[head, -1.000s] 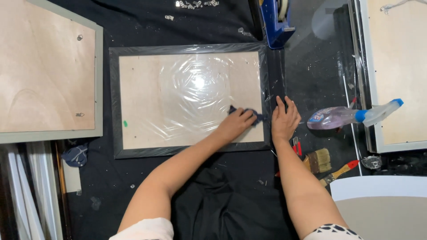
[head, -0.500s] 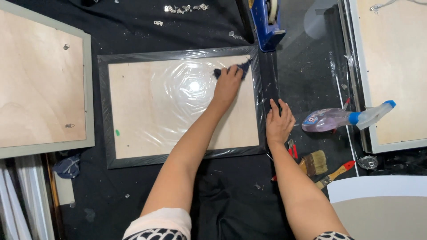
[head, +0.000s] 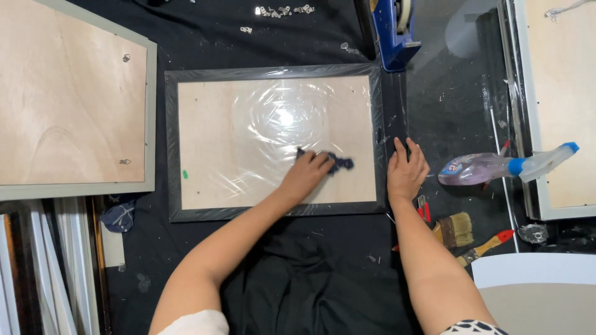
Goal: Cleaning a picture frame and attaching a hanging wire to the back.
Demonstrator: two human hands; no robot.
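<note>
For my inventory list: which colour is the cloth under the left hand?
The cloth is dark blue, pressed by the left hand on the clear film; the head view shows it best.

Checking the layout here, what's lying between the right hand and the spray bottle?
In the head view, nothing: only bare black tabletop separates the right hand from the spray bottle.

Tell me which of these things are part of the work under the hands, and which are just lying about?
In use:
- dark blue cloth, under left hand
- black picture frame wrapped in clear film
- right hand, flat beside frame

Lying about:
- spray bottle
- paintbrush
- blue tape dispenser
- grey-framed board
</note>
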